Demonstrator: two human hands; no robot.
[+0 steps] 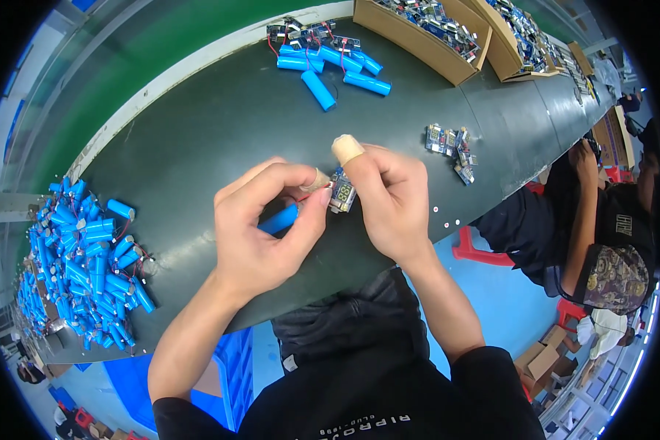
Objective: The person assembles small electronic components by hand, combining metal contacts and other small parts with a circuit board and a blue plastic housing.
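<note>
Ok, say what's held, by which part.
The left hand appears to pinch the red wire near its end with thumb and forefinger, beside the circuit board. Whether the right hand grips anything is hidden.

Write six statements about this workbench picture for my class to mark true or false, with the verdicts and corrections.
1. A circuit board is between the left hand and the right hand. True.
2. Full gloves cover both hands. False: bare skin shows, with tan finger covers on some fingertips.
3. A large heap of blue cells lies at the picture's left. True.
4. The cardboard boxes at the top hold blue cells. False: they hold many circuit boards.
5. A red wire shows by the left hand's fingertips. True.
6. The table is bright yellow. False: it is dark green.
</note>
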